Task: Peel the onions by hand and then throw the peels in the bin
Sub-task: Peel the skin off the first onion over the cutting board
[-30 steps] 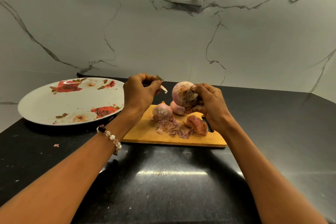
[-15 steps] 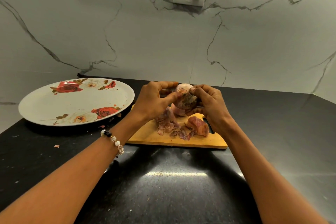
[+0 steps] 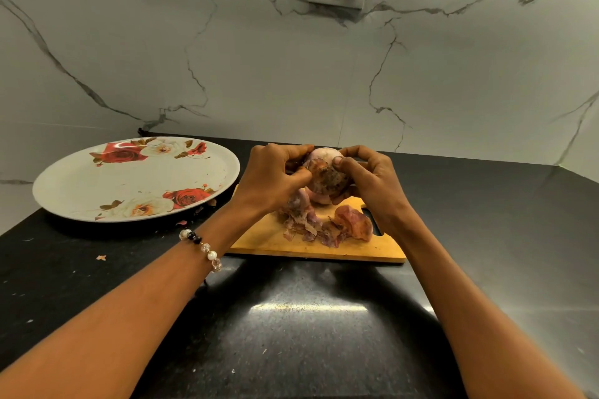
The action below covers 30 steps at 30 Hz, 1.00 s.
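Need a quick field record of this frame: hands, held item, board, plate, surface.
left hand: pinches skin on the held onion
right hand: grips the held onion
held onion: above the board, partly peeled
cutting board: wooden; holds peels and more onions
plate: floral, left of the board
countertop: black, a few peel scraps
bin: not in view

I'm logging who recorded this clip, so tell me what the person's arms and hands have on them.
Both forearms are bare, with no sleeves in view. The left wrist carries a beaded bracelet of white, clear and black beads. The left hand and right hand wear no gloves, and no rings are visible.
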Tool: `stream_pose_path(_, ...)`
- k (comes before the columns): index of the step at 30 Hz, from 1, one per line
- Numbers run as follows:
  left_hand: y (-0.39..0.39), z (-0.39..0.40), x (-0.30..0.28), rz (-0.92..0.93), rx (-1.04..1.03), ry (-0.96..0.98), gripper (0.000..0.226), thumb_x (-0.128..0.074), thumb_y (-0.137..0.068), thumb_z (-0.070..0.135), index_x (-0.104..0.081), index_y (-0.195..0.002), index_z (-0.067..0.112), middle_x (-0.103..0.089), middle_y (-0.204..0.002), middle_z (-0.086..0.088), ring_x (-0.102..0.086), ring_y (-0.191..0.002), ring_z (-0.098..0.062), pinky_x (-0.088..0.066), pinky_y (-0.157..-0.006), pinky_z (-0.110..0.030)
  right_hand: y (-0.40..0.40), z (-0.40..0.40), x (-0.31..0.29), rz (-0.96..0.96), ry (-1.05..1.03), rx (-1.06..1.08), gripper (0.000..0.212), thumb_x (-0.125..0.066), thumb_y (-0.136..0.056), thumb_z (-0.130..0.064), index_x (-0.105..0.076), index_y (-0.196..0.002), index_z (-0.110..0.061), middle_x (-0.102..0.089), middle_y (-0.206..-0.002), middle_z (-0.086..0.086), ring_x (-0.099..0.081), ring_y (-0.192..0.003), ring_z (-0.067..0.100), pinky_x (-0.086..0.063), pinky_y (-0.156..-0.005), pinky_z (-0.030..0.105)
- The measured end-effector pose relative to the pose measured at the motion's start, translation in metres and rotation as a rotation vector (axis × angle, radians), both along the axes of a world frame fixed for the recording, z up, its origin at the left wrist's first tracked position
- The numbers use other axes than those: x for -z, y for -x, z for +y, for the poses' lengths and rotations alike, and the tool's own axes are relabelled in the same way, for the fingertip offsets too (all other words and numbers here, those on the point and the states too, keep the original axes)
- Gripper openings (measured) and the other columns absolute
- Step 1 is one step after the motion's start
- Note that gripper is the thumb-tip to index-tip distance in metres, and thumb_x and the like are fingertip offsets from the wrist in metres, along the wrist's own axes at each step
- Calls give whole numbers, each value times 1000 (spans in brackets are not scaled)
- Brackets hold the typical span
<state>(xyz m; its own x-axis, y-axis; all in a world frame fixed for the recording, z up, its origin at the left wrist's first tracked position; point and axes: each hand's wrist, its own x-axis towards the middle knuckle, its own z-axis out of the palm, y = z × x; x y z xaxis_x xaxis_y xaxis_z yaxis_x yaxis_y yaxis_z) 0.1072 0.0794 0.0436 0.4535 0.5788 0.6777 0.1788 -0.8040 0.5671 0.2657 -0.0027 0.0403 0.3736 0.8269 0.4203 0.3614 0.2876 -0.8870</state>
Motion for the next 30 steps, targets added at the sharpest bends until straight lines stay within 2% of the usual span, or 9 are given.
stream_pose_path(7, -2, 2, 5, -82, -66, 7, 37, -69, -84, 3, -63, -120, 5, -69, -112, -9, -60, -94, -5, -40, -76, 3, 1, 0, 1, -12, -17, 5, 14, -55, -98, -18, -61, -107, -9, -66, -90, 3, -66, -85, 17, -58, -63, 30)
stream_pose_path(9, -2, 3, 5, -114, -73, 36, 34, -68, -85, 3, -65, -118, 6, -70, -110, -8, -62, -92, -5, -44, -77, -1, 2, 1, 2, 4, -18, -7, 14, -54, -98, -17, -62, -107, -9, -66, -90, 3, -67, -84, 16, -60, -65, 34)
stream_pose_path(14, -1, 4, 1, -233, -48, 189, 29, -62, -91, 14, -65, -119, 8, -70, -111, -7, -70, -93, -16, -59, -75, -30, 0, 0, 0, 38, -28, 11, 16, -53, -98, -16, -60, -109, -5, -64, -93, 2, -66, -86, 18, -60, -62, 36)
stream_pose_path(15, 0, 4, -1, -231, -43, 186, 32, -64, -89, 19, -65, -120, 8, -70, -110, -6, -70, -91, -15, -60, -74, -30, -1, 0, 0, 41, -35, 25, 18, -54, -98, -16, -60, -109, -4, -64, -93, 3, -66, -87, 20, -60, -63, 38)
stream_pose_path(17, 0, 2, -3, -180, -36, 134, 38, -68, -84, 26, -66, -117, 8, -70, -106, -2, -67, -87, -10, -57, -74, -20, -1, 1, 1, 46, -45, 45, 20, -55, -97, -17, -60, -111, -3, -65, -94, 6, -67, -87, 23, -60, -61, 38)
stream_pose_path(19, -1, -1, -2, -113, -45, 53, 36, -73, -79, 26, -70, -110, 7, -72, -101, -3, -64, -82, -5, -50, -71, -6, -1, 1, 1, 34, -49, 49, 21, -56, -97, -18, -59, -111, -4, -65, -95, 8, -68, -87, 25, -60, -60, 35)
stream_pose_path(21, -2, -1, 0, -97, -87, 9, 30, -75, -79, 24, -73, -103, 7, -73, -95, -6, -62, -77, -4, -46, -68, 0, -1, 1, 1, 18, -48, 43, 19, -55, -97, -18, -58, -111, -5, -65, -97, 8, -68, -89, 25, -60, -62, 34)
stream_pose_path(26, 2, 4, -3, -118, -208, 34, 19, -71, -85, 22, -72, -96, 6, -71, -89, -5, -59, -72, -6, -42, -63, -3, -2, -1, 0, 115, -48, 10, 16, -51, -99, -15, -61, -108, -6, -62, -102, 10, -63, -97, 29, -59, -62, 33)
stream_pose_path(30, 3, 9, -2, -117, -250, 80, 19, -71, -85, 21, -72, -97, 6, -71, -91, -7, -61, -75, -10, -48, -69, -15, 0, -4, -5, 272, -91, -62, 17, -46, -100, -11, -61, -97, -7, -60, -100, 13, -66, -85, 29, -58, -55, 34)
